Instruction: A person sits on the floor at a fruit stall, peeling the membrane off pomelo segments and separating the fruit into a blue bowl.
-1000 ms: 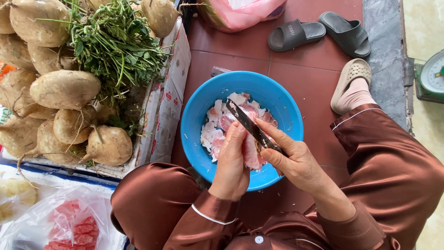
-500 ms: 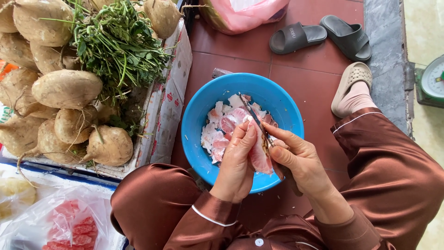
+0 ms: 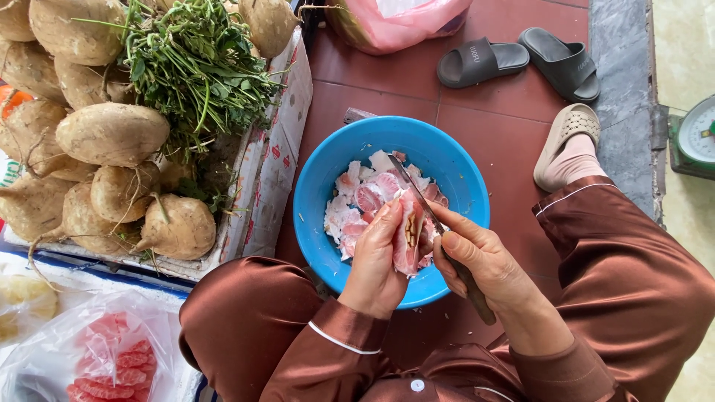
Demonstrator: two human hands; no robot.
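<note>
A round blue plastic bowl (image 3: 328, 186) sits on the red tiled floor and holds several pink and white fruit pieces (image 3: 357, 197). Above its near side my left hand (image 3: 376, 257) grips one pink pomelo-like segment (image 3: 408, 242). My right hand (image 3: 480, 260) holds a dark-handled knife (image 3: 417, 195). The blade lies along the segment's right edge and points up and to the left over the bowl.
A cardboard box (image 3: 279, 149) to the left carries several large beige tubers (image 3: 112, 134) and a bunch of green herbs (image 3: 197, 63). A clear bag of peeled pink segments (image 3: 112, 361) lies at bottom left. Grey sandals (image 3: 521, 59), a pink bag (image 3: 402, 22) and a scale (image 3: 696, 138) lie further off.
My right hand has drawn the knife back from across the bowl until the blade rests against the segment. My left hand has turned the segment so its pink flesh faces up.
</note>
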